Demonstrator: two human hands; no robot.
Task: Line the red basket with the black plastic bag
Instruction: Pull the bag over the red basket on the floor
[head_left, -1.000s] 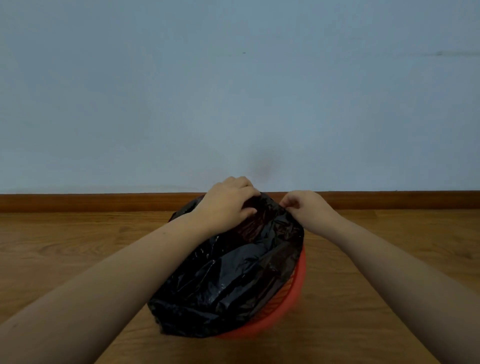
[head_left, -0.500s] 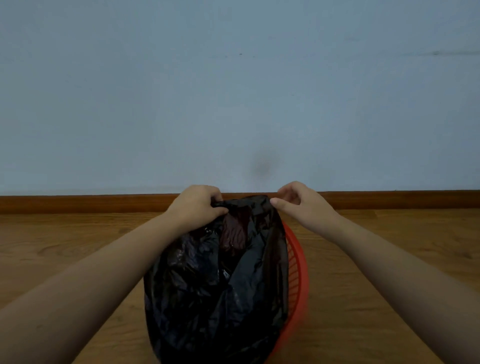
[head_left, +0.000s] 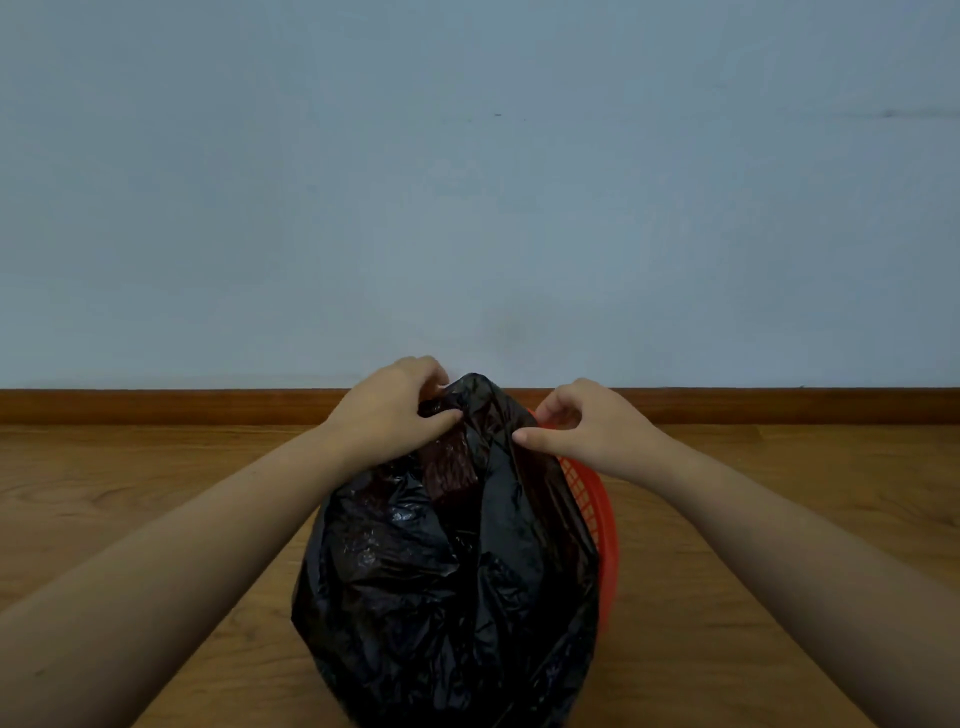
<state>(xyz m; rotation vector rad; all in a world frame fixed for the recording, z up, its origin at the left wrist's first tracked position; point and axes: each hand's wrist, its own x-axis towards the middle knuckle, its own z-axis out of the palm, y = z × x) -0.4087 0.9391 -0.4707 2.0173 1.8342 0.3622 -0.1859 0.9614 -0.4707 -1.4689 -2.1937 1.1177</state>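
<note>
The black plastic bag (head_left: 452, 577) covers most of the red basket (head_left: 602, 525), which stands on the wooden floor in front of me. Only the basket's right rim and a strip of its mesh wall show. My left hand (head_left: 389, 410) grips the bag's far top edge, bunching the plastic between thumb and fingers. My right hand (head_left: 582, 426) pinches the bag's edge just right of that, at the basket's far rim. The basket's inside and left side are hidden by the bag.
A wooden floor (head_left: 156, 478) stretches to both sides. A brown skirting board (head_left: 156, 405) runs along the pale blue wall (head_left: 467, 182) just behind the basket.
The bag has been drawn further over the basket. My left hand rose and shifted right with a bunch of plastic, and my right hand came down onto the bag's edge.
</note>
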